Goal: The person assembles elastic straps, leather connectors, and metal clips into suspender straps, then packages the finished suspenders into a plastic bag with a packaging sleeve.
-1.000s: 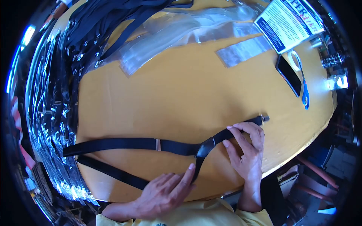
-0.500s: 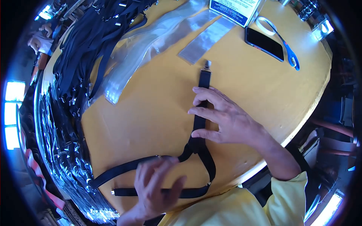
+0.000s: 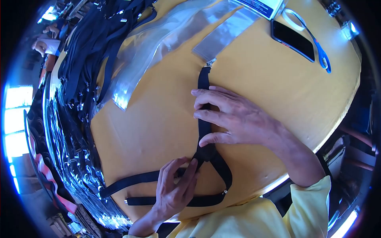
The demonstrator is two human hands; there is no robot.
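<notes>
A pair of black Y-shaped suspenders (image 3: 204, 127) lies on the yellow tabletop, its single back strap pointing away from me and ending in a metal clip. Across that strap rests my right hand (image 3: 238, 119), fingers apart and touching the band, thumb near the dark joining patch. My left hand (image 3: 176, 186) is closed at the upper front strap, thumb and fingertips pinching it just below the patch. The lower front strap (image 3: 208, 200) runs behind my left wrist, loops round on the right and carries a small metal adjuster. Part of the upper strap is hidden by my left fingers.
Black suspenders (image 3: 89, 47) are heaped at the far left, with plastic-wrapped ones (image 3: 75, 170) along the left edge. Clear plastic sleeves (image 3: 158, 47) lie beyond my hands. At the right back are a phone (image 3: 293, 41), blue-handled scissors (image 3: 323, 59), a tape roll (image 3: 293, 19) and a printed box (image 3: 262, 6).
My left hand has moved up and right, closing on the strap by the patch. The back strap's clip end has shifted left, with my right hand still on it. The view has shifted slightly.
</notes>
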